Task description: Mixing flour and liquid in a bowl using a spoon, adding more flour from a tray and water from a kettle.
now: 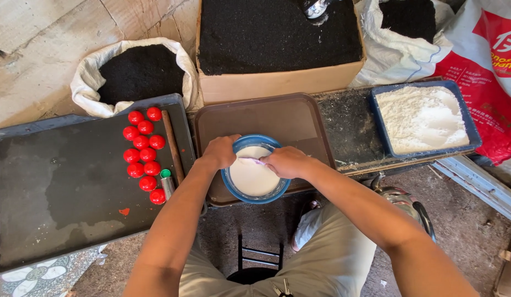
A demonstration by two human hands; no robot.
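Two big stores of black granules, a cardboard box (280,38) and a white sack (135,74), are sitting behind the worktop (349,124), within reach. Nearer, a dark tray (74,181) is holding red balls (144,155) in rows, and a brown tray (291,118) is carrying the blue bowl (255,169) of white paste. The left hand (218,153) is gripping its rim, steadying it; the right hand (287,161) is pinching something thin and purplish over the paste.

Rough concrete floor (35,49) in daylight, patterned tile (38,275) at one corner (bottom left), dusty dark worktop (351,129), black stool (255,264) below.
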